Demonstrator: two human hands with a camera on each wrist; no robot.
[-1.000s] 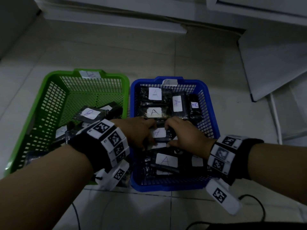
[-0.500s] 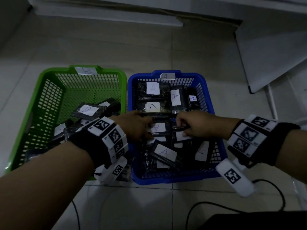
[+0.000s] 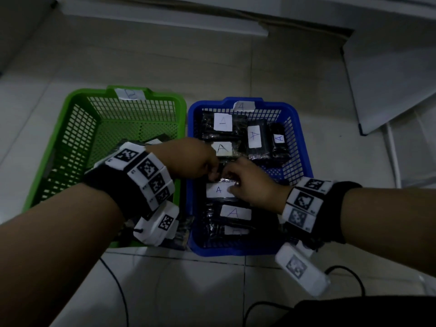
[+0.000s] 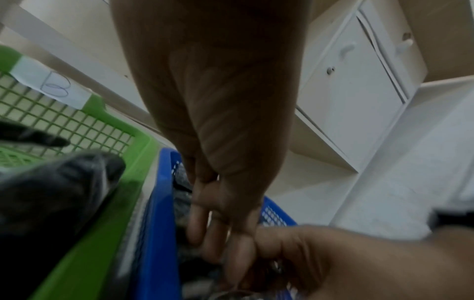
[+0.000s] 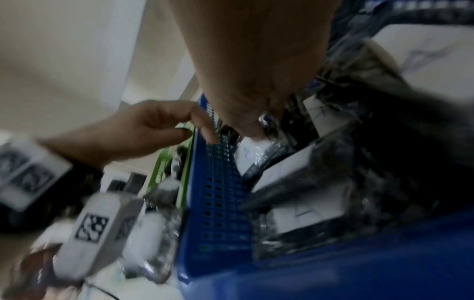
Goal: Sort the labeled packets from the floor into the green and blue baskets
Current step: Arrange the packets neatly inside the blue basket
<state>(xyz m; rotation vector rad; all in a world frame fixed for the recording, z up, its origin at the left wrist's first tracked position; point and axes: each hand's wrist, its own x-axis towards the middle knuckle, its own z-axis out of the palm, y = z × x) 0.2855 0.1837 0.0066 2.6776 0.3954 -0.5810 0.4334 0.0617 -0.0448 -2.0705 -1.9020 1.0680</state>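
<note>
The blue basket [image 3: 205,105], tagged A, holds several black packets with white A labels [image 3: 223,122]. My left hand [image 3: 210,171] and right hand [image 3: 233,178] meet over its middle. Both pinch the far edge of one shiny A packet [image 3: 218,190] lying on the pile, and my right thumb touches its label. In the left wrist view the left fingers [image 4: 218,223] hang down into the blue basket [image 4: 161,233] against the right hand [image 4: 333,253]. The green basket [image 3: 77,97], tagged B [image 4: 54,87], stands to the left; my left wrist hides most of its packets.
A few packets [image 3: 181,232] lie on the tiled floor by the baskets' near corners. Black cables [image 3: 342,274] trail over the floor close to me. A white board [image 3: 389,79] leans at the right, and white cabinets [image 4: 359,91] stand behind the baskets.
My right hand has come back from the basket's right side to the middle, beside the left hand. An A packet now lies flat under both hands. The view has drawn closer.
</note>
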